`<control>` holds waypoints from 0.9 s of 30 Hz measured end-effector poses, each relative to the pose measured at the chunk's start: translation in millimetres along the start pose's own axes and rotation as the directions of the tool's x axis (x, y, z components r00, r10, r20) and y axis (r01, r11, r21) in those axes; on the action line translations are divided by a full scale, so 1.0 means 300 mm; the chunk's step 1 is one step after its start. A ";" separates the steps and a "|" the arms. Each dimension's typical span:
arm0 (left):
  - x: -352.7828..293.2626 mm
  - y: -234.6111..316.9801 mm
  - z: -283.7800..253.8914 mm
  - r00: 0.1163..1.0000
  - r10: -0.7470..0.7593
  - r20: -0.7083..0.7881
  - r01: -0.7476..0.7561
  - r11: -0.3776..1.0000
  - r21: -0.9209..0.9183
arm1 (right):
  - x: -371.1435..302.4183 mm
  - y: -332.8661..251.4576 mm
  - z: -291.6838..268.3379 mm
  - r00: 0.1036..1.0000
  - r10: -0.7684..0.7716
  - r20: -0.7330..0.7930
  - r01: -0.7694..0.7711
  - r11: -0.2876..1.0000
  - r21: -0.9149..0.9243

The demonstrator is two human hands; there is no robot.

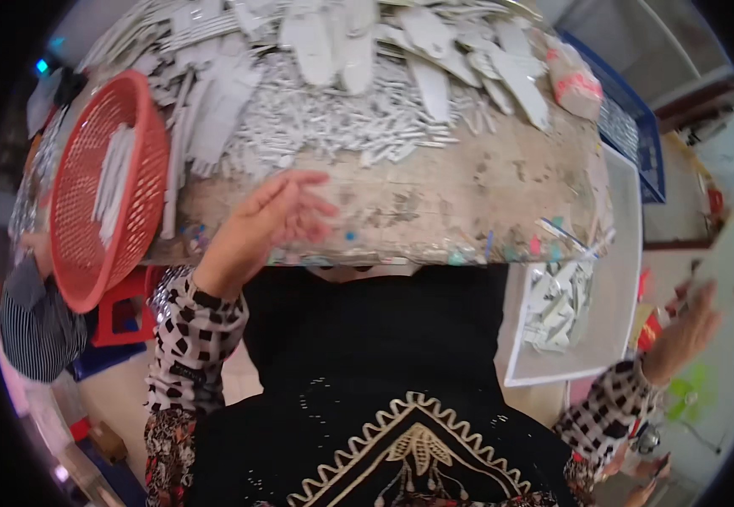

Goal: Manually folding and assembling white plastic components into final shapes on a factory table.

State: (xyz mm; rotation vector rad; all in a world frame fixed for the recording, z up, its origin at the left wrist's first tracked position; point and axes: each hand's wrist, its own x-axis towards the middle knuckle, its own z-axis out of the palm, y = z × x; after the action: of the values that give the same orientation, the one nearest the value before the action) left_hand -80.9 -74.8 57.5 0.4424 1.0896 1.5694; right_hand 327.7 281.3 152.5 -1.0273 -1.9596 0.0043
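My left hand [278,215] hovers at the near edge of the worn table [468,194], palm turned inward and fingers loosely bent and apart, with nothing in it. Beyond it lies a heap of short white rods [316,118], backed by stacks of long flat white pieces [329,46]. Out to the far right, past the white plastic bin [625,220], my right hand [686,334] is raised with its fingers stretched out. It is slightly blurred, and no object shows in it. White flat offcuts [557,304] lie inside the bin.
A red mesh basket [147,169] holding white strips stands tilted at the table's left edge. Beside it is another person's striped sleeve [42,325]. A red stool [118,313] is below. At right are a blue crate [656,160], a plastic bag [574,84] and a green fan [690,393].
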 end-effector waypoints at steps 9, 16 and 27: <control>0.009 0.047 -0.264 0.571 0.816 0.087 0.175 -0.224 0.959 | -0.389 0.032 0.098 0.644 0.673 0.364 -0.764 0.537 0.358; 0.088 0.087 -0.445 0.569 0.821 -0.046 0.412 -0.236 0.880 | -0.455 -0.335 0.234 0.150 -0.102 0.983 -0.987 0.050 0.156; 0.116 0.144 -0.529 0.532 0.840 -0.102 0.440 -0.171 0.882 | -0.489 -0.327 0.238 0.037 -0.298 0.954 -0.965 -0.260 -0.044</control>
State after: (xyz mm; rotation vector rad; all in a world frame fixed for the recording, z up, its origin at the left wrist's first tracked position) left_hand -237.3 -105.5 4.0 1.1216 3.3333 0.6409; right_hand 249.9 146.8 42.6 -0.7482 -0.9220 2.8644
